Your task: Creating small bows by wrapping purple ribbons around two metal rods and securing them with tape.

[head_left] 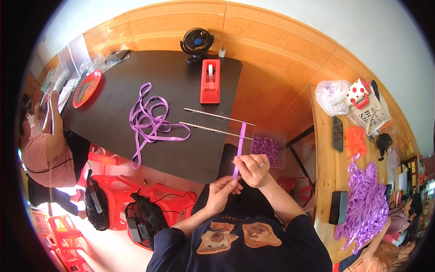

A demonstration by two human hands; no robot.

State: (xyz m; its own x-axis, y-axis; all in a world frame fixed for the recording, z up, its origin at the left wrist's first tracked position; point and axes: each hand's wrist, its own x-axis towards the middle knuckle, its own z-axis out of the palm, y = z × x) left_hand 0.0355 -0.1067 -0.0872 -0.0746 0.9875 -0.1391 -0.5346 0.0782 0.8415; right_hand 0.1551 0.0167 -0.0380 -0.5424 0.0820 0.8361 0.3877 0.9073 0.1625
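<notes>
**Two hands on one purple strip**

Head view: right hand [254, 170] pinches a short purple ribbon strip [239, 147] held upright, just off the near edge of the black tabletop [113, 113]. Left hand [220, 190] grips its lower end. Best kept taut and flat, I'd judge. Clear tray [281, 140] just beside holds small purple pieces. Loose ribbon tangle [152, 122] lies well apart, near the red tape dispenser [210, 81].

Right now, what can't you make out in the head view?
- Purple ribbon strip: lower end hidden between left hand and right hand.
- Fingertip grip on it: too small.
- Clear box of purple pieces: contents too small, partly behind the right hand.
- Ribbon heap on the side bench: blurred toward the fisheye rim.
</notes>
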